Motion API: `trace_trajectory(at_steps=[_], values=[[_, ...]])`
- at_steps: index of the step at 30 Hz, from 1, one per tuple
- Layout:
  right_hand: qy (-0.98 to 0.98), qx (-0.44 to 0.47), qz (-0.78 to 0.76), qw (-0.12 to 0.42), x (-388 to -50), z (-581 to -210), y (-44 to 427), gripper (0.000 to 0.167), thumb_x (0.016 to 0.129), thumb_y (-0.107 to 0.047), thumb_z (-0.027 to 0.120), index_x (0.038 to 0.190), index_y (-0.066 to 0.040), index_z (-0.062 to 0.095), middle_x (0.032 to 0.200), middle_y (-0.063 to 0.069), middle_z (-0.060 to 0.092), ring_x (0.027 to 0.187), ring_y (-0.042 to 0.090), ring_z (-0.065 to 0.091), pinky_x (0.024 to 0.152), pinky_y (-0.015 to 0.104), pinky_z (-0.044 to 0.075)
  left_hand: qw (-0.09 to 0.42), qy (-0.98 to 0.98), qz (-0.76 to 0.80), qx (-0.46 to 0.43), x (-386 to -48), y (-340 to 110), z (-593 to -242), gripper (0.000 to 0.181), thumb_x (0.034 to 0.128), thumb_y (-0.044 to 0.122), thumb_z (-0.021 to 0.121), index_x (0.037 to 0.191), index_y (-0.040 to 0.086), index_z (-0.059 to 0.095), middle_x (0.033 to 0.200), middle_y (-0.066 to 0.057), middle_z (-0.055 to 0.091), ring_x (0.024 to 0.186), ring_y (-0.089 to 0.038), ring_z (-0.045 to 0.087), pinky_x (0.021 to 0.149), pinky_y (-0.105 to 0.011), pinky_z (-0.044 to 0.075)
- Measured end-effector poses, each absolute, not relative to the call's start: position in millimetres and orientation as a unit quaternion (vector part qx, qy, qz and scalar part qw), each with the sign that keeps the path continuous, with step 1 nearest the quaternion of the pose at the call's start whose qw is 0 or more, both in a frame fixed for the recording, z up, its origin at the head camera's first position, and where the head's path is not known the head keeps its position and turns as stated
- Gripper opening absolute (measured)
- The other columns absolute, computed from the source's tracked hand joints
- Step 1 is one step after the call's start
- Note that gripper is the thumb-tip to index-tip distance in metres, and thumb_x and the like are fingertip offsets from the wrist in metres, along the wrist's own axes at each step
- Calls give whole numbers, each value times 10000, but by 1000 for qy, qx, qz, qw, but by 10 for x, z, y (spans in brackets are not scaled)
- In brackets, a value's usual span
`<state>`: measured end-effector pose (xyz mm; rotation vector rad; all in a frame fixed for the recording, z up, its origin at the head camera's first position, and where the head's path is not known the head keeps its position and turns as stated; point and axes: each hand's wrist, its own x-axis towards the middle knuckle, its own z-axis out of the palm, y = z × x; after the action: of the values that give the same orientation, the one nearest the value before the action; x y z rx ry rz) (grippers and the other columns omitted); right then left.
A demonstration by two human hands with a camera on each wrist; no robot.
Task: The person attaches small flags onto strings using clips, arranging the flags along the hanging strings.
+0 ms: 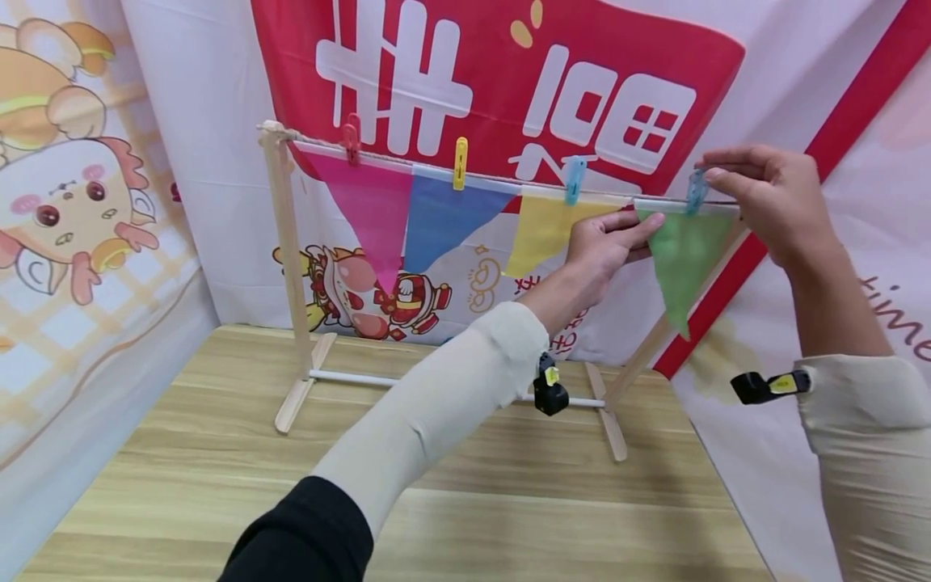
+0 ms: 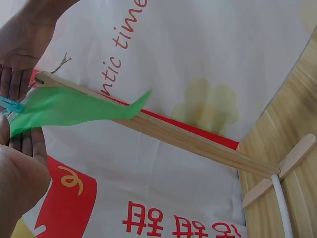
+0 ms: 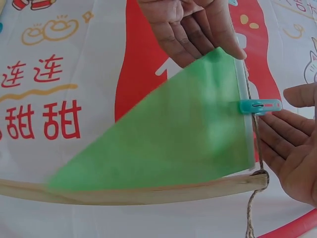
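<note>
A green triangular pennant point(image 1: 685, 250) hangs from a twine line, held by a blue clothespin point(image 3: 260, 106) clamped over its white top edge. My left hand point(image 1: 607, 246) pinches the pennant's upper left corner, thumb in front and fingers behind. Beside the clothespin is my right hand point(image 3: 294, 144), its thumb and fingers spread apart around the clip's tail without gripping it. Further left on the line hang a yellow pennant point(image 1: 541, 230), a blue pennant point(image 1: 451, 214) and a pink pennant point(image 1: 374, 202), with a light-blue clothespin point(image 1: 575, 179), a yellow clothespin point(image 1: 461, 164) and a red clothespin point(image 1: 352, 139).
A wooden stand carries the line between its left post point(image 1: 287, 250) and right post point(image 2: 188, 141). A white crossbar point(image 1: 352, 377) joins the feet on the wood-grain table point(image 1: 436, 525). Printed cloth point(image 1: 211, 97) hangs behind and at both sides.
</note>
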<state>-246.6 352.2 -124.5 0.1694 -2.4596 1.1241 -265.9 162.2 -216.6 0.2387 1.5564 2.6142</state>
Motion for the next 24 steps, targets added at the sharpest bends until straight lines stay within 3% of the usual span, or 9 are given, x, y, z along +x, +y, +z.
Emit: trace_trajectory(at_steps=[4, 10, 17, 24], values=[[-878, 45, 415, 233, -2443, -1272, 3490, 519, 1073, -402, 770, 1558, -234, 697, 1512, -88, 738, 1203, -43, 645, 936, 86, 582, 49, 512, 853, 89, -2655, 1586, -2206, 229, 998, 173, 878, 1206, 77, 871, 1026, -24, 868, 962, -256, 872, 973, -424, 707], [-862, 52, 429, 263, -2394, -1308, 3426, 488, 1077, -369, 770, 1538, -219, 712, 1501, -85, 754, 1223, -35, 692, 1109, 172, 579, 75, 500, 856, 109, -2617, 1507, -2275, 179, 1010, 131, 859, 1177, 68, 873, 1004, -50, 871, 1045, -331, 871, 939, -399, 713], [-829, 72, 457, 315, -2325, -1354, 3297, 429, 1079, -301, 771, 1489, -182, 736, 1477, -36, 765, 1273, 49, 742, 1163, 194, 560, 110, 496, 849, 145, -2607, 1389, -2382, 214, 1038, 106, 813, 1241, 54, 856, 1125, -119, 882, 1090, -295, 868, 932, -351, 710], [-804, 86, 482, 338, -2291, -1425, 3296, 401, 1066, -278, 797, 1450, -168, 754, 1461, -7, 773, 1297, 87, 756, 1164, 185, 556, 117, 530, 821, 178, -2591, 1221, -2460, 281, 1059, 119, 790, 1327, 41, 823, 1209, -125, 871, 1135, -278, 859, 1013, -384, 689]])
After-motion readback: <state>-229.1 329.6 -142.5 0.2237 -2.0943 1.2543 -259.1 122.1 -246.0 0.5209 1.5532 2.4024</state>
